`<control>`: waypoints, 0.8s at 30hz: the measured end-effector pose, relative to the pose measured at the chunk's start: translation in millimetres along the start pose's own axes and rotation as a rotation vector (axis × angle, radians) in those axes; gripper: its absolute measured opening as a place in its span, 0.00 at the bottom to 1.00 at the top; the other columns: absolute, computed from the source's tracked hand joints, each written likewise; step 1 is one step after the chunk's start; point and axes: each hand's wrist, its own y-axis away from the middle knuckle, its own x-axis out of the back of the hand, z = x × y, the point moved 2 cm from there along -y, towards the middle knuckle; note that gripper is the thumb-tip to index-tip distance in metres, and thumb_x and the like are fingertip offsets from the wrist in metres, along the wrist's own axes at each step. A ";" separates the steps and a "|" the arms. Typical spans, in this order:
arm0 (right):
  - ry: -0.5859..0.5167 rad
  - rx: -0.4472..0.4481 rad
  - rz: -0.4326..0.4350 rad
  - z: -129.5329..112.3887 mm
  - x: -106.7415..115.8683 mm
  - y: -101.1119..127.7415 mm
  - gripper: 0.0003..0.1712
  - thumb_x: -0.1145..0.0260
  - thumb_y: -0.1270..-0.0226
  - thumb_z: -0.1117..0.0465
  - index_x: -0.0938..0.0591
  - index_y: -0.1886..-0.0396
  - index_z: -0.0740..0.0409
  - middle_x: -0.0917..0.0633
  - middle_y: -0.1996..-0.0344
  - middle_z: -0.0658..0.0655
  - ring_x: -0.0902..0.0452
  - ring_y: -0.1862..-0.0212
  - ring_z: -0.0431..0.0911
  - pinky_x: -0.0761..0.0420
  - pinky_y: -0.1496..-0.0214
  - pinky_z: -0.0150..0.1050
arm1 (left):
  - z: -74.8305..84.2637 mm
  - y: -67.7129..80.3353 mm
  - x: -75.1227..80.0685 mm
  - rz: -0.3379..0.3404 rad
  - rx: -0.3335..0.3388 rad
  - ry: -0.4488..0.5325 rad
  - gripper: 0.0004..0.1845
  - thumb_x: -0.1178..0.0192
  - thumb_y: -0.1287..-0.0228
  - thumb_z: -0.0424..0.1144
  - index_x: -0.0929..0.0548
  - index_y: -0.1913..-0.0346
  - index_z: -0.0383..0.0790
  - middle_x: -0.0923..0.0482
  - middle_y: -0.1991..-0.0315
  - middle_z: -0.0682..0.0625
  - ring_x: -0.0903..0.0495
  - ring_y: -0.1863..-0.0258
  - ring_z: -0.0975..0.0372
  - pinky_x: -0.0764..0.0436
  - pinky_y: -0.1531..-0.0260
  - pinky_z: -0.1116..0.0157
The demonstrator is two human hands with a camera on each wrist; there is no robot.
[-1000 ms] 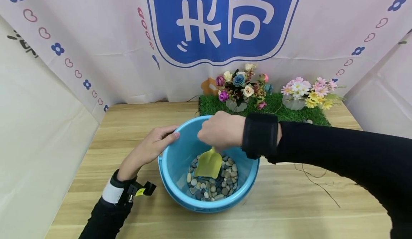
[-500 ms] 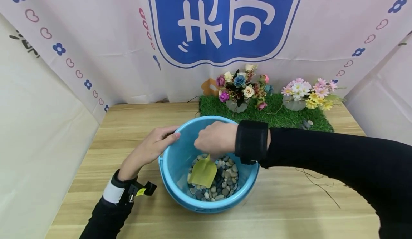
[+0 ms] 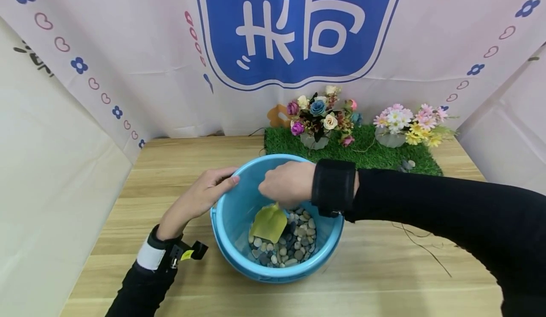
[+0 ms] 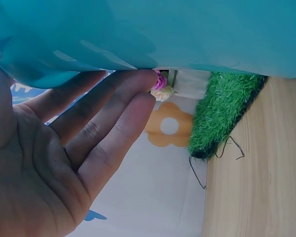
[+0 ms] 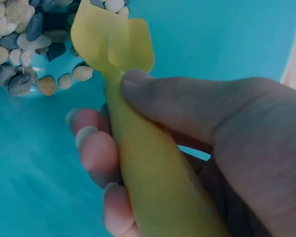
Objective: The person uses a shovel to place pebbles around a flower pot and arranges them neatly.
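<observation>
A light blue bucket (image 3: 279,273) stands on the wooden table with pebbles (image 3: 300,241) spread over its bottom. My left hand (image 3: 202,191) holds its left rim, thumb over the edge and fingers along the outer wall, as the left wrist view also shows. Inside the bucket, my right hand (image 3: 287,183) grips a yellow toy shovel (image 3: 269,223) by its handle, blade pointing down at the pebbles. In the right wrist view the thumb lies along the shovel's handle (image 5: 153,163) and the other fingers curl round beneath it.
Behind the bucket lies a green turf mat (image 3: 367,149) bearing a pot of mixed roses (image 3: 317,113) and a pot of pink and yellow flowers (image 3: 409,122). Dark thin strands (image 3: 420,246) lie on the table at right. A printed cloth (image 3: 170,70) hangs behind.
My right hand has moved a little left and lower into the bucket, and the shovel's blade has shifted left over the pebbles. The left hand stays at the rim.
</observation>
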 end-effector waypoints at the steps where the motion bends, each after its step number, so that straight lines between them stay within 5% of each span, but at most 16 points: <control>1: -0.001 -0.001 -0.004 -0.2 -0.2 -0.4 0.15 0.32 0.27 0.59 0.16 0.44 0.56 0.16 0.61 0.52 0.21 0.67 0.43 0.18 0.62 0.36 | 0.0 0.1 0.1 0.001 0.000 0.001 0.19 0.54 0.18 0.35 0.24 0.35 0.28 0.14 0.57 0.40 0.11 0.69 0.57 0.11 0.70 0.59; 18: 0.053 0.037 0.026 -5.3 0.3 2.3 0.06 0.38 0.23 0.64 0.15 0.54 0.56 0.22 0.74 0.50 0.29 0.75 0.43 0.28 0.73 0.34 | 0.0 0.5 0.3 0.005 -0.007 0.006 0.19 0.54 0.18 0.35 0.23 0.36 0.28 0.14 0.58 0.41 0.11 0.69 0.57 0.11 0.71 0.59; 24: 0.013 0.055 -0.073 -3.9 -3.5 -4.1 0.08 0.34 0.25 0.63 0.16 0.50 0.56 0.21 0.72 0.49 0.27 0.73 0.42 0.26 0.70 0.34 | -0.1 1.1 0.2 0.008 0.003 0.019 0.19 0.54 0.18 0.35 0.24 0.34 0.28 0.14 0.57 0.40 0.11 0.69 0.57 0.11 0.71 0.59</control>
